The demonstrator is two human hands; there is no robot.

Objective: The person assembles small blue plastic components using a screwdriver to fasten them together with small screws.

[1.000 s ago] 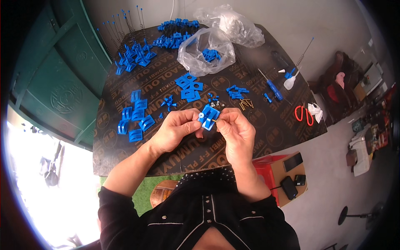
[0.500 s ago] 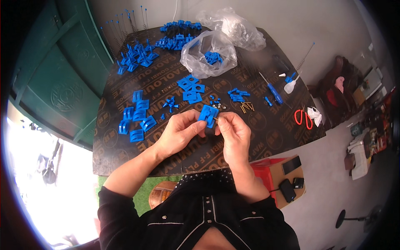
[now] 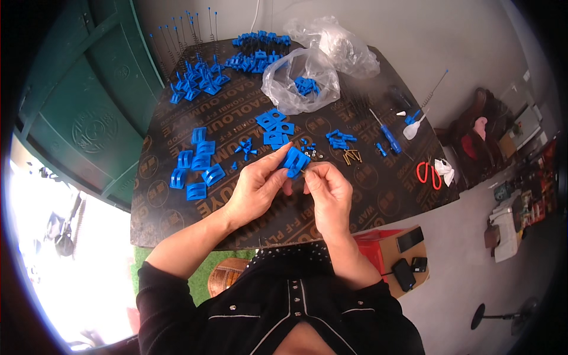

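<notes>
In front of me, over the near part of the table, my left hand (image 3: pixel 255 189) is closed on a blue plastic bracket (image 3: pixel 294 160), gripping it by its left edge between thumb and fingers. My right hand (image 3: pixel 331 192) pinches a thin brass-coloured pin (image 3: pixel 304 171) against the bracket's right side. Most of the pin is covered by the fingertips, so how deep it sits is hidden. Just beyond the hands lie small silver nuts (image 3: pixel 313 155), a stack of blue square plates with holes (image 3: pixel 273 137) and loose brass pins (image 3: pixel 352 156).
Blue curved brackets (image 3: pixel 196 191) and small blue pegs (image 3: pixel 245 148) lie left; blue clips (image 3: pixel 340 139) lie right. Assembled blue pieces with springs (image 3: pixel 198 80) and a plastic bag (image 3: pixel 302 89) stand far back. A screwdriver (image 3: pixel 389 137) and red-handled scissors (image 3: pixel 429 173) are on the right.
The bracket has been tilted and turned in my left hand, whose index finger now reaches up along its far edge. My right hand stays at its right side. The view has shifted slightly.
</notes>
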